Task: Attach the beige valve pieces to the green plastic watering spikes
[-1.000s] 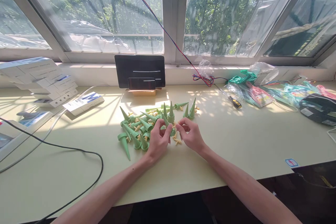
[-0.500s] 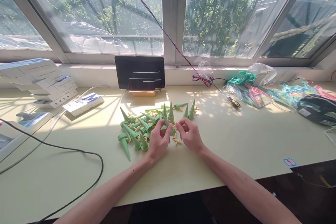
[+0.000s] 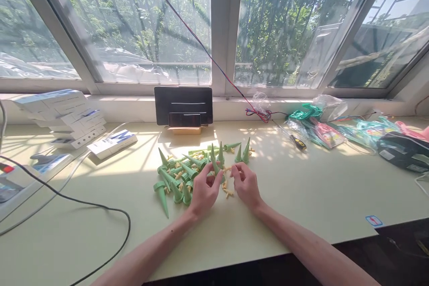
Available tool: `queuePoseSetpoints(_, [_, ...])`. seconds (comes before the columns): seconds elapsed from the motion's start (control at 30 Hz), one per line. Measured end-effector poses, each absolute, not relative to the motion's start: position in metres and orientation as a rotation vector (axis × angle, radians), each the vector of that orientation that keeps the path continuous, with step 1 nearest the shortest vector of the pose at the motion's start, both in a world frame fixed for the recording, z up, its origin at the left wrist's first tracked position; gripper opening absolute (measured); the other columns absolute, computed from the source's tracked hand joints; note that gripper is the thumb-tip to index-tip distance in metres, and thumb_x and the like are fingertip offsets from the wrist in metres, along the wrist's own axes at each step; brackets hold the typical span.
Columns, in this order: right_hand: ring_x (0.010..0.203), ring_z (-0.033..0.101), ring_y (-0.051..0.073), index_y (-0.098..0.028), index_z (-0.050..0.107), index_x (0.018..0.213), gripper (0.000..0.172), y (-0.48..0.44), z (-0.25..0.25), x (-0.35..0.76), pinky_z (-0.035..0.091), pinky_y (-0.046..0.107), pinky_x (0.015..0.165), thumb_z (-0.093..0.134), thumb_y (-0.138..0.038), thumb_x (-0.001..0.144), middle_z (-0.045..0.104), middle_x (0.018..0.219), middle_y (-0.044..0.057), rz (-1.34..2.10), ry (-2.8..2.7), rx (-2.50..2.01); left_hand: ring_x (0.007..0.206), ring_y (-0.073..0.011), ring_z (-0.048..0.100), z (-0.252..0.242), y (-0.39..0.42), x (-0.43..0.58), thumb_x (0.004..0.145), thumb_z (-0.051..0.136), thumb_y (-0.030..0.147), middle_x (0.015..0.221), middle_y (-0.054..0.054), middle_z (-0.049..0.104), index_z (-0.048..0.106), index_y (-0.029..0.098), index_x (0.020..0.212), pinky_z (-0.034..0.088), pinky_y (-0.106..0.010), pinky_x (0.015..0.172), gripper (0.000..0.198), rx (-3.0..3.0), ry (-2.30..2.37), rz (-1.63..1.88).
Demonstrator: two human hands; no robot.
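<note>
- Left hand (image 3: 205, 190): thumb and forefinger pinch a green conical spike (image 3: 215, 163), its tip upward and slightly tilted, above the table (image 3: 301, 205) at the right margin of the heap.
- Right hand (image 3: 246, 184): fingertips closed on the near end of a small yellow valve-like peg (image 3: 227, 168), which points toward the spike; whether the two parts touch is too small to tell.
- Surroundings: loose green spikes (image 3: 188, 170) lie beside the left hand, some tip-up, others on their sides; loose yellow pegs (image 3: 228, 193) lie between the hands.
- Handling, spike: probably light, stiff, moulded plastic, smooth and somewhat slippery along the taper; the broader collared end should give the surest hold.
- Handling, peg: presumably very light and rigid, its thin arms the likeliest part to snap; best pinched close to the thicker body.
</note>
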State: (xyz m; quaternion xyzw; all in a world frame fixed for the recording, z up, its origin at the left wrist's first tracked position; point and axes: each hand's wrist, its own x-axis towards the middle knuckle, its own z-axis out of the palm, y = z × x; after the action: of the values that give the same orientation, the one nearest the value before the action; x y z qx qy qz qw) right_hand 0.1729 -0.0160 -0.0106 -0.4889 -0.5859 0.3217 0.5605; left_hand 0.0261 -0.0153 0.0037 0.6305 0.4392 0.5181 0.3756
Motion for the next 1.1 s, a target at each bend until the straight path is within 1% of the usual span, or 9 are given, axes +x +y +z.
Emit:
queuePoseSetpoints(0.1, [0.04,0.044,0.009,-0.02,0.052,0.077,0.037,-0.023,-0.017,0.174,0.037,0.023,0.041,0.046,-0.05,0.097,0.055,0.061,-0.002,0.726,-1.375,-1.166,0.042,-0.0046,0.03,0.003,-0.016,0.025,0.091,0.059,0.04,0.071,0.003,0.053,0.059,0.022,0.111,0.022,-0.02,0.04,0.027,1.633,1.131,1.332])
queuePoseSetpoints(0.2, [0.035,0.043,0.01,-0.021,0.049,0.072,0.04,-0.03,-0.023,0.174,0.035,0.023,0.039,0.044,-0.051,0.098,0.052,0.052,-0.003,0.781,-1.449,-1.113,0.042,-0.0066,0.029,0.003,-0.017,0.025,0.091,0.058,0.039,0.06,0.005,0.043,0.06,0.022,0.112,0.022,-0.021,0.042,0.027,1.673,1.148,1.353])
queuePoseSetpoints(0.33, [0.033,0.048,0.011,-0.022,0.048,0.071,0.041,-0.032,-0.024,0.172,0.037,0.024,0.038,0.043,-0.051,0.098,0.055,0.051,-0.003,0.909,-1.554,-1.1,0.043,-0.0085,0.028,0.004,-0.019,0.025,0.091,0.057,0.039,0.052,0.008,0.032,0.061,0.022,0.114,0.023,-0.022,0.044,0.028,1.752,1.2,1.393])
queuePoseSetpoints(0.47, [0.04,0.053,0.012,-0.022,0.048,0.07,0.04,-0.028,-0.019,0.174,0.042,0.024,0.044,0.044,-0.05,0.099,0.056,0.052,-0.002,0.909,-1.576,-1.12,0.044,-0.0087,0.026,0.003,-0.018,0.024,0.092,0.056,0.037,0.052,0.008,0.027,0.062,0.022,0.116,0.023,-0.022,0.045,0.029,1.813,1.254,1.417])
queuePoseSetpoints(0.67, [0.054,0.057,0.014,-0.021,0.051,0.071,0.041,-0.019,-0.017,0.18,0.048,0.025,0.053,0.044,-0.05,0.098,0.059,0.061,0.001,0.816,-1.576,-1.154,0.047,-0.0085,0.027,0.001,-0.015,0.024,0.093,0.053,0.037,0.057,0.007,0.03,0.062,0.021,0.124,0.026,-0.022,0.046,0.036,1.906,1.267,1.364])
queuePoseSetpoints(0.83, [0.058,0.063,0.015,-0.019,0.058,0.081,0.037,-0.014,-0.018,0.182,0.052,0.026,0.057,0.046,-0.05,0.097,0.066,0.07,0.003,0.844,-1.557,-1.181,0.052,-0.0095,0.029,0.003,-0.014,0.023,0.093,0.053,0.036,0.062,0.005,0.034,0.064,0.019,0.121,0.029,-0.021,0.049,0.035,1.985,1.299,1.318])
queuePoseSetpoints(0.93, [0.062,0.068,0.017,-0.019,0.06,0.084,0.036,-0.013,-0.018,0.183,0.053,0.027,0.06,0.047,-0.049,0.097,0.068,0.072,0.004,0.849,-1.527,-1.188,0.053,-0.0097,0.03,0.004,-0.014,0.023,0.094,0.053,0.035,0.063,0.004,0.039,0.064,0.019,0.123,0.03,-0.021,0.05,0.035,1.99,1.289,1.312])
queuePoseSetpoints(1.03, [0.064,0.069,0.017,-0.018,0.061,0.082,0.037,-0.014,-0.016,0.183,0.054,0.027,0.061,0.048,-0.05,0.096,0.067,0.072,0.004,0.802,-1.497,-1.186,0.054,-0.01,0.033,0.004,-0.014,0.024,0.094,0.052,0.034,0.067,0.003,0.045,0.064,0.021,0.123,0.031,-0.022,0.051,0.034,1.984,1.279,1.332])
queuePoseSetpoints(1.1, [0.059,0.067,0.016,-0.018,0.06,0.082,0.038,-0.016,-0.014,0.183,0.053,0.026,0.056,0.049,-0.052,0.095,0.066,0.071,0.003,0.81,-1.466,-1.164,0.055,-0.011,0.036,0.003,-0.014,0.024,0.094,0.052,0.033,0.068,0.002,0.047,0.065,0.022,0.12,0.032,-0.022,0.052,0.031,1.981,1.29,1.356])
